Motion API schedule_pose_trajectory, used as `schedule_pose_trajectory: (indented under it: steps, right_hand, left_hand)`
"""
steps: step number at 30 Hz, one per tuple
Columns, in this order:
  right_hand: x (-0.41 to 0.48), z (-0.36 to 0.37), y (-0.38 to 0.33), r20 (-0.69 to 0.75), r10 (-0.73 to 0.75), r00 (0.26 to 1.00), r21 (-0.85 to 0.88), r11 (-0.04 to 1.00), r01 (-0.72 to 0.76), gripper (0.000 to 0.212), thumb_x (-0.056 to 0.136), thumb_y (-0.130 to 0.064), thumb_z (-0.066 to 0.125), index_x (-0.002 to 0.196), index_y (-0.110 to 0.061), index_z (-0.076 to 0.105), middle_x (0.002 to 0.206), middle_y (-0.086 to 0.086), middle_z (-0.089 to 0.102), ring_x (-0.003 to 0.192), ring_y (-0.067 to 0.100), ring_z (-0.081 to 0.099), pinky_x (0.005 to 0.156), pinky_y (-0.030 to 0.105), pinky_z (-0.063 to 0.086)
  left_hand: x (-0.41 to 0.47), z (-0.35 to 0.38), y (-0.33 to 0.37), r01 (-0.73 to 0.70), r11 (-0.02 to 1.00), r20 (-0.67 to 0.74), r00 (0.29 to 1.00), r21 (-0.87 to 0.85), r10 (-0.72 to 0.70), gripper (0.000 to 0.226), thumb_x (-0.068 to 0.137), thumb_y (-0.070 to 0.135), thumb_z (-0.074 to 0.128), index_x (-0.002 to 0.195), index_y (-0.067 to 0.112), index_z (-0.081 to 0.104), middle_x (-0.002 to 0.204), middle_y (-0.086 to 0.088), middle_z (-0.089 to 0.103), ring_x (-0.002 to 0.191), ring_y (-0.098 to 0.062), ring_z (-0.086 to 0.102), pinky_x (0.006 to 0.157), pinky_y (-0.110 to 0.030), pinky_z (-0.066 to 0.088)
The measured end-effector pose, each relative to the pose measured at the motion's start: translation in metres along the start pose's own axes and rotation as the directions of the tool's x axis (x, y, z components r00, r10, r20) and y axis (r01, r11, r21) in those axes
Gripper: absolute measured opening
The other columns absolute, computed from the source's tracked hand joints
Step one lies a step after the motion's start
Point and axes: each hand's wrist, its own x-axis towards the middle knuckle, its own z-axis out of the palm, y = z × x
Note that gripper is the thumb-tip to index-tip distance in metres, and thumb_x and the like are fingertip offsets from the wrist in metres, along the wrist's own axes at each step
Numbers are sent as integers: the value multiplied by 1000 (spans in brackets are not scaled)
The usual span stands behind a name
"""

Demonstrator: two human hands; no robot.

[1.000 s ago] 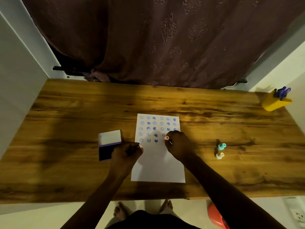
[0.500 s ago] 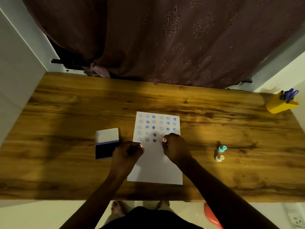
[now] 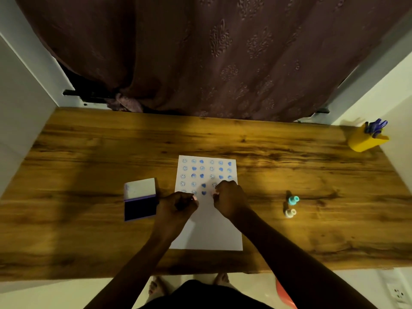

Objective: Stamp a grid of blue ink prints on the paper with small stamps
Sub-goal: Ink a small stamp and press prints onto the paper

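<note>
Many blue prints [image 3: 202,176] across paper [image 3: 209,230]

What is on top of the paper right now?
The paper carries rows of blue prints across its far half. The left hand and right hand rest over the newest row, hiding some prints. Near half is bare.

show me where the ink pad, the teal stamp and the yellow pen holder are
ink pad [image 3: 140,208]: head view, on its dark open inking surface.
teal stamp [image 3: 293,199]: head view, on its teal body, right of the paper.
yellow pen holder [image 3: 365,141]: head view, on its yellow side wall.
</note>
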Motion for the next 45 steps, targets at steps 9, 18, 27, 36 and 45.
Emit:
schedule_pose_trajectory:
  steps: [9,18,27,36,45]
  right_hand:
    - [-7,-33,26,-121,-21,992,359,931,64,25,92,-39,70,97,-16,80,95,1,78,87,16,71,73,19,48]
    - [-69,-61,40,78,-71,994,911,411,-42,18,90,-19,75,106,-13,76,99,5,77,85,16,72,75,28,60]
    - [-72,-65,63,40,-106,994,886,464,14,18,91,-22,74,108,-17,77,100,-2,78,90,13,72,72,24,58]
    - [-72,-70,77,44,-117,992,871,490,19,21,88,-30,77,105,-18,78,100,-6,79,91,12,73,75,27,60]
    - [-78,-76,104,-7,-127,992,837,542,75,28,85,-38,77,92,-10,77,81,8,76,78,20,73,69,23,57]
  left_hand:
    - [-3,5,9,-78,996,38,996,-51,80,34,85,19,80,89,51,71,109,16,73,106,-11,70,94,-39,59]
    - [-15,28,35,-150,980,227,958,-132,177,50,86,0,75,99,45,59,89,39,70,90,26,62,64,-2,51]
    - [-14,41,50,-211,967,297,922,-145,246,55,87,5,76,98,58,73,113,24,73,113,-12,70,89,-32,62]
    - [-16,52,55,-247,962,308,912,-117,272,46,84,9,79,104,50,76,113,19,76,113,-9,70,95,-36,60]
    - [-20,77,58,-280,954,317,900,-104,298,52,83,12,80,100,60,71,111,31,73,112,3,67,92,-16,54]
